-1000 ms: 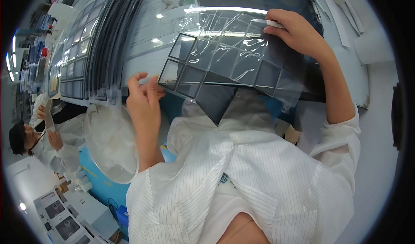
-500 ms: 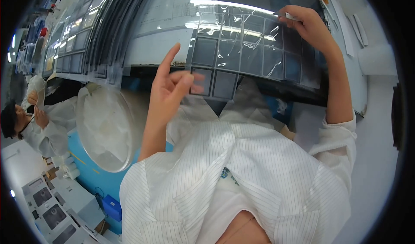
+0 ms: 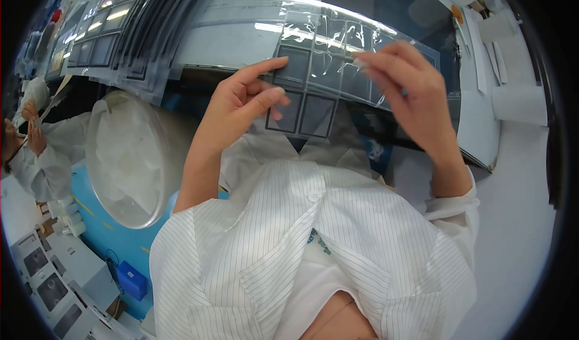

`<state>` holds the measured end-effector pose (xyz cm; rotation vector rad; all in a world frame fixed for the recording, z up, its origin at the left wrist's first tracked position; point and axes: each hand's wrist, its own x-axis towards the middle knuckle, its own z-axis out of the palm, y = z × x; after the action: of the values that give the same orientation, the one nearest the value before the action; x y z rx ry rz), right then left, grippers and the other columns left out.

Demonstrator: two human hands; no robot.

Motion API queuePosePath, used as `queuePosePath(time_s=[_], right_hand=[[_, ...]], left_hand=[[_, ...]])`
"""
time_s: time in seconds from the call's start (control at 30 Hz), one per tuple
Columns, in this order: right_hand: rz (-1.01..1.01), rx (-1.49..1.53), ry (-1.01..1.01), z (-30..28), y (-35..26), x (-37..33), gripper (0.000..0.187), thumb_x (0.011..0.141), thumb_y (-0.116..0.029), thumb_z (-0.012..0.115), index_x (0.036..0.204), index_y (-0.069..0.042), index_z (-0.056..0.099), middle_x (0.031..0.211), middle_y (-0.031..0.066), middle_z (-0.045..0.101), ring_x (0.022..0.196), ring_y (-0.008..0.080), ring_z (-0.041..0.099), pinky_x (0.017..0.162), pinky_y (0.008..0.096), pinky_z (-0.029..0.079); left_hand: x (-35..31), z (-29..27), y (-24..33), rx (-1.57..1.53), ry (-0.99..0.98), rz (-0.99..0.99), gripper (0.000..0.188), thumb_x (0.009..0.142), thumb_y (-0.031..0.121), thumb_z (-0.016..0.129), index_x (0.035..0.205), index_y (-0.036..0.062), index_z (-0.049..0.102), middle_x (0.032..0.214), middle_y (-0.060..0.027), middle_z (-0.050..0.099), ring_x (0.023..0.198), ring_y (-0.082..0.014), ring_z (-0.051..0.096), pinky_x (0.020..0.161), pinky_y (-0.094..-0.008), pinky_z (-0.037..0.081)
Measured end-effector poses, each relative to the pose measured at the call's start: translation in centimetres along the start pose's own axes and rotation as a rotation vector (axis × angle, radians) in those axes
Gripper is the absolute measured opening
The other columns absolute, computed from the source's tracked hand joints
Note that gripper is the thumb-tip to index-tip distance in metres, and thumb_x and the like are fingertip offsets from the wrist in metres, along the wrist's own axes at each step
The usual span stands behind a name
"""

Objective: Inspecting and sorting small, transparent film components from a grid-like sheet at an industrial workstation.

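A clear plastic sheet (image 3: 329, 72) with a grid of square pockets lies over the table's front edge. Dark square-framed panels (image 3: 294, 64) fill the pockets near its left side, and its near corner hangs past the edge. My left hand (image 3: 244, 102) is at the sheet's left edge, pinching it between thumb and curled fingers, with the index finger stretched along a panel. Above the sheet's right part is my right hand (image 3: 410, 87), thumb and fingertips pressed together. A small pale bit shows at those fingertips, too blurred to name.
Many similar pocket sheets (image 3: 154, 23) are stacked at the far left. A large round white tub (image 3: 129, 159) stands below the table on the left. Beyond it sits another person (image 3: 45, 147). A blue box (image 3: 131, 281) is on the floor. A white roll (image 3: 520, 105) lies right.
My right hand has come left and nearer from the sheet's far right corner to over its middle right. My left hand has closed in on the sheet's left edge.
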<state>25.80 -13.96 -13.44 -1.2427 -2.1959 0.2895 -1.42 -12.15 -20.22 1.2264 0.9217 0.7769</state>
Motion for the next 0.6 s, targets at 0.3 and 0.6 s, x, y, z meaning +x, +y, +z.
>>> queuePosePath(time_s=[0.3,0.6], right_hand=[[-0.114,0.121,-0.020,4.6,-2.0,0.0,0.029,0.078,0.005,0.071,0.104,-0.007,0.070,0.075,0.0047,0.054,0.057,0.0145,0.052,0.051,0.0270,0.041],[-0.164,0.087,-0.063,6.1,-2.4,1.6,0.022,0.080,-0.001,0.071,0.101,-0.007,0.070,0.073,0.0045,0.053,0.058,0.0160,0.053,0.051,0.0282,0.042]], left_hand=[[0.0,0.0,1.0,0.016,-0.115,-0.058,0.058,0.087,0.006,0.066,0.142,0.0069,0.044,0.078,-0.0090,0.071,0.063,-0.0083,0.064,0.057,-0.0187,0.046],[0.3,-0.4,0.8,-0.051,-0.146,-0.067,0.064,0.084,0.009,0.070,0.142,0.0060,0.044,0.075,-0.0093,0.071,0.059,-0.0084,0.065,0.050,-0.0171,0.044]])
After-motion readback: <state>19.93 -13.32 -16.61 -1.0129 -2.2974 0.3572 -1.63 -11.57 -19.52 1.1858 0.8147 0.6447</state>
